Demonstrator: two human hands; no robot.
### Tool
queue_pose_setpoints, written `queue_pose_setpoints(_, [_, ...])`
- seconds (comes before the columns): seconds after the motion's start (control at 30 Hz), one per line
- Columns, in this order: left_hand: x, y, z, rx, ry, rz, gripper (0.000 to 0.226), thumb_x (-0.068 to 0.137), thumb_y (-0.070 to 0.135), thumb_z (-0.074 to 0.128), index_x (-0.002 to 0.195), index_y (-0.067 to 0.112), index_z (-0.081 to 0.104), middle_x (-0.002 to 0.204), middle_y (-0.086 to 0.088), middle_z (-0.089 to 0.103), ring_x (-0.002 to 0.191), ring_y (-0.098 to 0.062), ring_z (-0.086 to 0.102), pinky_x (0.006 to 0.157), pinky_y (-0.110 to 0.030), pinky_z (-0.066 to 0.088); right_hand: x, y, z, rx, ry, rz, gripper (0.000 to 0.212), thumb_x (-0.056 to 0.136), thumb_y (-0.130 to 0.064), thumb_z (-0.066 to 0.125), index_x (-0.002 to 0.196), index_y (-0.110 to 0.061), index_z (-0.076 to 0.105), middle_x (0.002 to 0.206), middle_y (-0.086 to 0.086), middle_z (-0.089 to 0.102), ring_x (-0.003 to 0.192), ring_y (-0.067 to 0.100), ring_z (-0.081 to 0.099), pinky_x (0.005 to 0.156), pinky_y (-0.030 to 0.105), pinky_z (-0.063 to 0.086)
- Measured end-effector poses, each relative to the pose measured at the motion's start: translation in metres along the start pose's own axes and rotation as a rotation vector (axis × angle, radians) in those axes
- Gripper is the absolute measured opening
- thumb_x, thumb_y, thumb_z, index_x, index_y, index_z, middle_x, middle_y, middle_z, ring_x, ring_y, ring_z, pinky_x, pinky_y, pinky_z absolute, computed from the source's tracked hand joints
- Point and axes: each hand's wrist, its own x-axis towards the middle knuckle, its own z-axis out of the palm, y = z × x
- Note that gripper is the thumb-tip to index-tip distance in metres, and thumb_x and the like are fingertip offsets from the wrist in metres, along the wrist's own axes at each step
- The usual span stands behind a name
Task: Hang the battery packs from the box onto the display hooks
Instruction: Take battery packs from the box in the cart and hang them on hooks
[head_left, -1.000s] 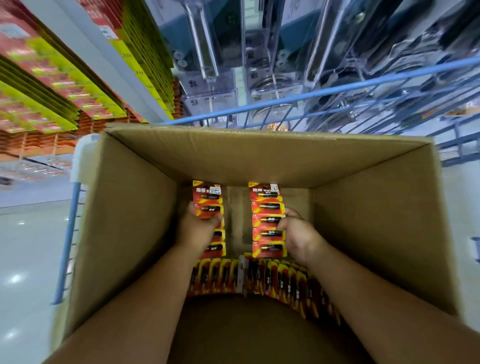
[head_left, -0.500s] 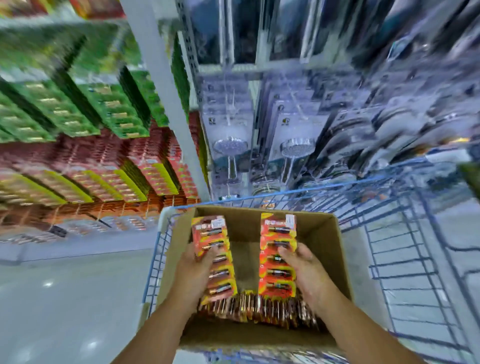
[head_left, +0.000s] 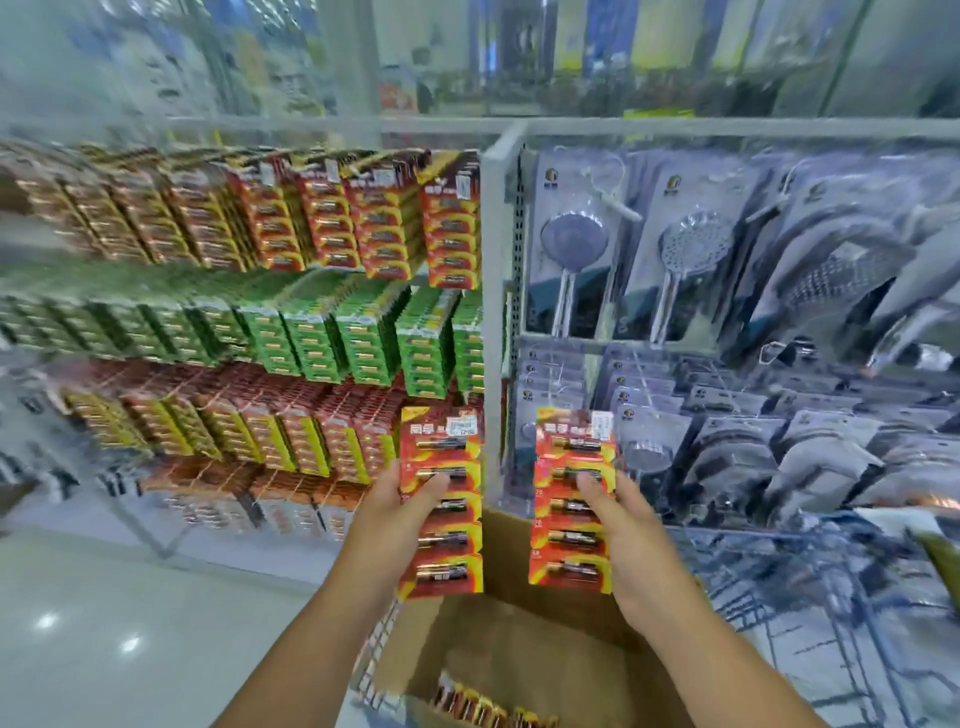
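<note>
Two red battery strips, five cells each, are held upright above the box (head_left: 524, 639). One strip (head_left: 441, 501) is gripped by the left hand (head_left: 395, 514), one strip (head_left: 571, 501) by the right hand (head_left: 623, 530), thumbs pressed on fronts.

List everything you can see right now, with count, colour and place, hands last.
battery strip in left hand: one, red and yellow, raised above the box
battery strip in right hand: one, red and yellow, raised above the box
cardboard box: one, brown, below the hands, in the cart
battery packs in box: several, red and yellow, at the bottom edge; count unclear
hanging red packs: many, red and yellow, top row of the left display
hanging green packs: many, green, middle row
lower red packs: many, red and yellow, lower rows
shower heads: many, silver in clear packs, right display
cart: one, blue wire, right of box
floor: pale, glossy, lower left
left hand: grips its strip
right hand: grips its strip
</note>
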Motion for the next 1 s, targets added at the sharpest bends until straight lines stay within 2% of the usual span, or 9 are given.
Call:
queue_pose_setpoints(0.3, [-0.061, 0.078, -0.093, -0.124, 0.155, 0.226, 0.022, 0.101, 0.028, 0.066, 0.123, 0.030, 0.067, 0.103, -0.006, 0.080, 0.089, -0.028, 0.079, 0.063, -0.038, 0.063, -0.043, -0.057, 0.116, -0.014, -0.274, -0.096, 0.025, 0.098, -0.038, 0.068, 0.121, -0.030, 0.068, 0.106, 0.004, 0.080, 0.093, 0.030, 0.079, 0.088, 0.058, 0.061])
queue_pose_setpoints(0.43, [-0.069, 0.098, -0.155, -0.151, 0.221, 0.283, 0.019, 0.100, 0.027, 0.067, 0.119, 0.031, 0.067, 0.100, -0.006, 0.080, 0.087, -0.029, 0.079, 0.063, -0.041, 0.063, -0.055, -0.062, 0.183, -0.012, -0.343, -0.132, 0.025, 0.096, -0.039, 0.070, 0.120, -0.032, 0.070, 0.112, 0.004, 0.079, 0.101, 0.030, 0.077, 0.092, 0.058, 0.060])
queue_pose_setpoints(0.53, [-0.069, 0.106, -0.211, -0.186, 0.228, 0.306, 0.021, 0.100, 0.027, 0.066, 0.121, 0.031, 0.067, 0.105, -0.010, 0.079, 0.092, -0.034, 0.078, 0.069, -0.046, 0.065, -0.066, -0.060, 0.242, -0.023, -0.375, -0.161, 0.017, 0.094, -0.042, 0.072, 0.111, -0.039, 0.073, 0.111, -0.002, 0.080, 0.105, 0.026, 0.076, 0.098, 0.058, 0.057])
queue_pose_setpoints(0.6, [-0.067, 0.111, -0.253, -0.188, 0.247, 0.329, 0.021, 0.101, 0.026, 0.065, 0.122, 0.030, 0.067, 0.105, -0.010, 0.079, 0.092, -0.033, 0.078, 0.067, -0.043, 0.065, -0.074, -0.054, 0.288, -0.037, -0.404, -0.175, 0.017, 0.096, -0.043, 0.070, 0.113, -0.038, 0.072, 0.108, -0.002, 0.080, 0.100, 0.025, 0.078, 0.094, 0.055, 0.059])
queue_pose_setpoints(0.67, [-0.062, 0.118, -0.299, -0.170, 0.254, 0.343, 0.022, 0.102, 0.027, 0.064, 0.124, 0.032, 0.066, 0.105, -0.008, 0.080, 0.092, -0.031, 0.078, 0.068, -0.042, 0.064, -0.081, -0.048, 0.338, -0.039, -0.429, -0.190, 0.018, 0.099, -0.039, 0.067, 0.115, -0.033, 0.070, 0.105, -0.001, 0.081, 0.092, 0.023, 0.079, 0.082, 0.048, 0.061])
queue_pose_setpoints(0.73, [-0.056, 0.128, -0.348, -0.164, 0.249, 0.348, 0.024, 0.103, 0.028, 0.064, 0.126, 0.032, 0.065, 0.106, -0.007, 0.080, 0.093, -0.030, 0.078, 0.070, -0.044, 0.065, -0.090, -0.042, 0.391, -0.029, -0.444, -0.185, 0.016, 0.099, -0.037, 0.067, 0.115, -0.033, 0.069, 0.104, -0.001, 0.081, 0.089, 0.019, 0.079, 0.076, 0.043, 0.060])
queue_pose_setpoints(0.83, [-0.048, 0.144, -0.420, -0.150, 0.272, 0.349, 0.031, 0.101, 0.029, 0.065, 0.132, 0.032, 0.061, 0.108, -0.004, 0.080, 0.093, -0.028, 0.079, 0.068, -0.040, 0.064, -0.098, -0.034, 0.464, -0.026, -0.454, -0.191, 0.017, 0.098, -0.037, 0.068, 0.114, -0.033, 0.069, 0.105, -0.004, 0.081, 0.090, 0.016, 0.078, 0.073, 0.039, 0.058])
queue_pose_setpoints(0.93, [-0.040, 0.160, -0.486, -0.151, 0.266, 0.345, 0.026, 0.102, 0.029, 0.065, 0.127, 0.030, 0.065, 0.104, -0.007, 0.080, 0.091, -0.031, 0.079, 0.067, -0.041, 0.063, -0.096, -0.028, 0.528, -0.035, -0.460, -0.188, 0.014, 0.097, -0.037, 0.069, 0.111, -0.033, 0.069, 0.098, -0.007, 0.081, 0.083, 0.012, 0.078, 0.071, 0.039, 0.057])
queue_pose_setpoints(1.0, [-0.030, 0.169, -0.523, -0.152, 0.272, 0.342, 0.024, 0.101, 0.029, 0.065, 0.125, 0.032, 0.066, 0.103, -0.008, 0.080, 0.090, -0.032, 0.079, 0.067, -0.041, 0.062, -0.091, -0.025, 0.565, -0.023, -0.444, -0.186, 0.012, 0.093, -0.040, 0.073, 0.104, -0.035, 0.070, 0.096, -0.007, 0.081, 0.087, 0.018, 0.078, 0.080, 0.046, 0.060])
